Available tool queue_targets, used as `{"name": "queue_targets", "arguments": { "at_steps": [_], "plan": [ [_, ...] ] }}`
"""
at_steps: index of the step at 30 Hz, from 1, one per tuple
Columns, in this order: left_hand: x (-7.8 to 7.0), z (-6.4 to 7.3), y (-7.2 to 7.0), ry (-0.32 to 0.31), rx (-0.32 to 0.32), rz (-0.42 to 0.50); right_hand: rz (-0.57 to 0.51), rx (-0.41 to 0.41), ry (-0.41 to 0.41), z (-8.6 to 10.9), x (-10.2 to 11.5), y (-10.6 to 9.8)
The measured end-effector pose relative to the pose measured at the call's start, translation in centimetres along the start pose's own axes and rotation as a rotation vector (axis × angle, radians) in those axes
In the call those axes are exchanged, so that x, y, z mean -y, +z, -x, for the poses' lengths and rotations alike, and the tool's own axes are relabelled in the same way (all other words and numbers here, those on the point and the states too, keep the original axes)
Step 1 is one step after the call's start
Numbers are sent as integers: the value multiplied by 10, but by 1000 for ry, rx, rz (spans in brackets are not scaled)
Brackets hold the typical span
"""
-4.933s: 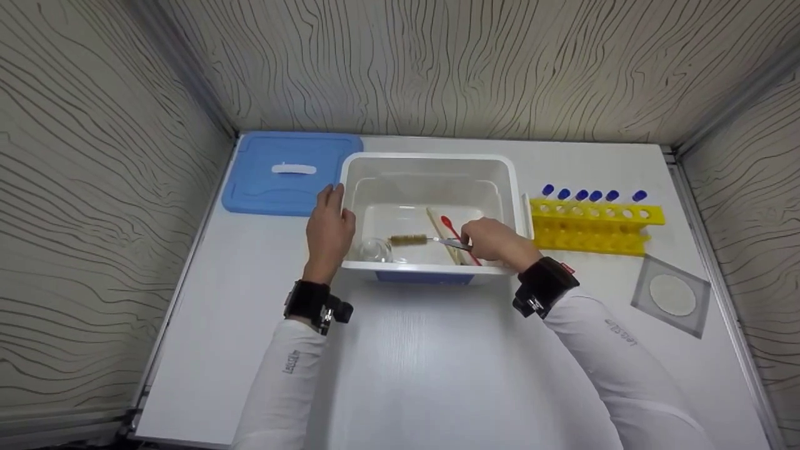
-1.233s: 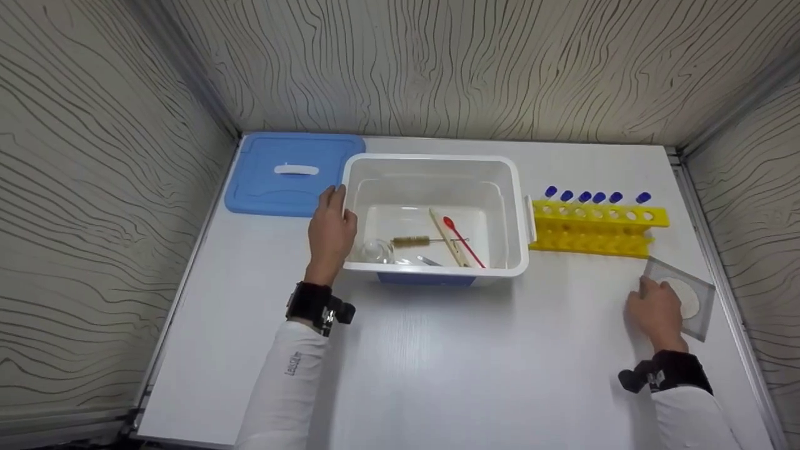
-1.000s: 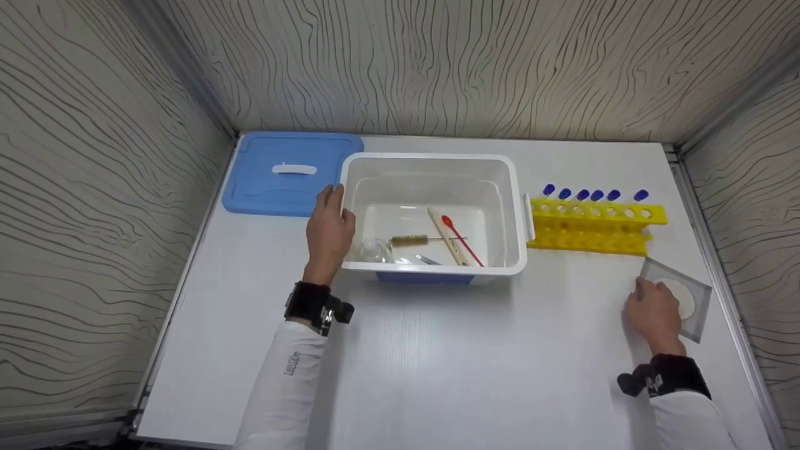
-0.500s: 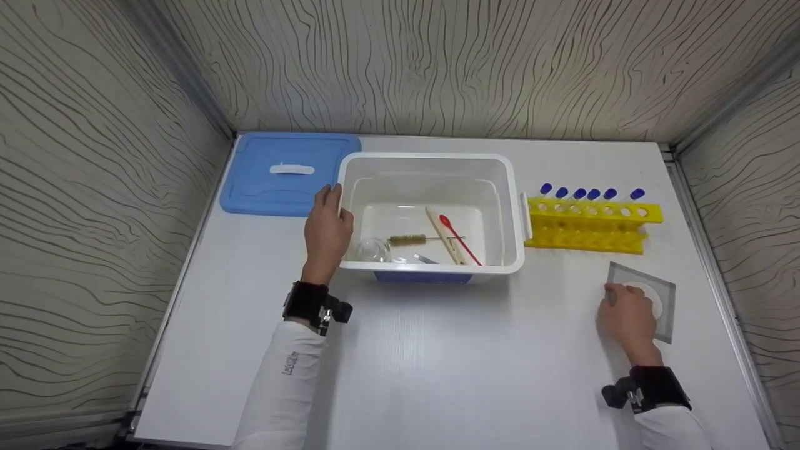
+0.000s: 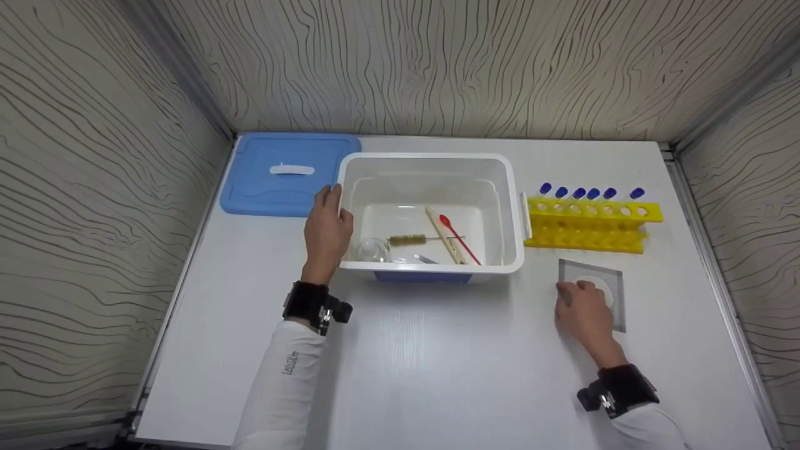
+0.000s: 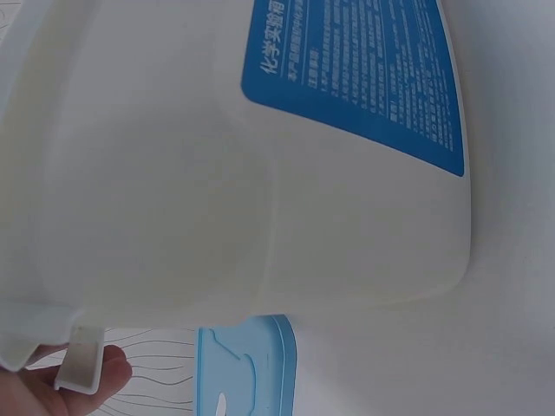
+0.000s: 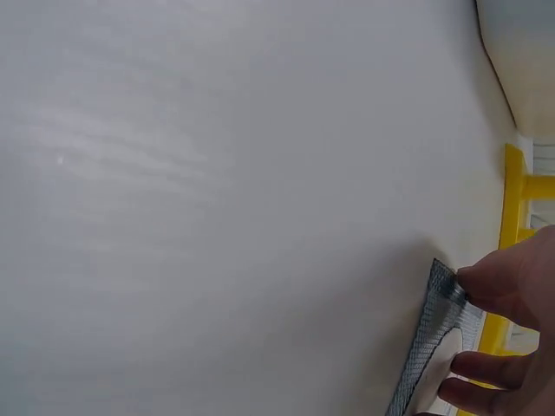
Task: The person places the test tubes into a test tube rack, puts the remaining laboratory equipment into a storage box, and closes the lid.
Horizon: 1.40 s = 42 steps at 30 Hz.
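My right hand (image 5: 586,315) pinches the near left part of a square wire gauze (image 5: 572,269) with a round white centre, right of the box. In the right wrist view, thumb and fingers hold the gauze (image 7: 442,308) close over the table. My left hand (image 5: 326,231) holds the left side of a white plastic box (image 5: 431,269). The left wrist view shows its fingers (image 6: 108,374) behind the box's white side handle (image 6: 82,360). Inside the box lie a tube brush (image 5: 407,240), a wooden clamp (image 5: 435,224), a red spoon (image 5: 445,220), a clear glass vessel (image 5: 373,250) and a metal strip (image 5: 425,259).
A yellow test tube rack (image 5: 587,236) stands against the box's right side, with several blue-capped tubes (image 5: 580,192) behind its top edge. The blue lid (image 5: 262,187) with a white handle lies at the back left. Patterned walls (image 5: 450,69) enclose the table.
My right hand left the brush in the box, went to the gauze at the far right, and has brought it leftward towards the box. My left hand has stayed at the box.
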State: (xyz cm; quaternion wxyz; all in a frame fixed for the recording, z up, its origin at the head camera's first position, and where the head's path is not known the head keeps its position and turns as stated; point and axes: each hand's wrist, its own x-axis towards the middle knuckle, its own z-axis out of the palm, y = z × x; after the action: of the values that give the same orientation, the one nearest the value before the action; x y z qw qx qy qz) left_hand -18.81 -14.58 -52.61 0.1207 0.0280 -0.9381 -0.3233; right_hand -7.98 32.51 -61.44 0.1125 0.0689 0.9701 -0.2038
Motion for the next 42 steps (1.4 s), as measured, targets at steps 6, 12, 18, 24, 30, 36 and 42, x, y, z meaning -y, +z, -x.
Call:
{"name": "queue_targets", "arguments": {
  "at_steps": [6,12,18,24,30,36,42],
  "plan": [
    [0,0,1,-2,1,2,0,-12,-105,-5,12,-3],
    [-1,0,0,-5,7,-6,-23,41,-153,-21,1,-30],
    [-1,0,-2,-9,5,-13,39,194,-159,-42,-16,-59],
    [-1,0,-1,-27,22,-10,75,343,-118,-56,-23,-65],
    [-1,0,0,-41,36,-6,127,369,-92,-59,-29,-58],
    [-1,0,1,-38,19,-5,170,319,-101,-58,-30,-55],
    [0,0,1,-15,4,1,160,284,-107,-55,-30,-52]
  ]
}}
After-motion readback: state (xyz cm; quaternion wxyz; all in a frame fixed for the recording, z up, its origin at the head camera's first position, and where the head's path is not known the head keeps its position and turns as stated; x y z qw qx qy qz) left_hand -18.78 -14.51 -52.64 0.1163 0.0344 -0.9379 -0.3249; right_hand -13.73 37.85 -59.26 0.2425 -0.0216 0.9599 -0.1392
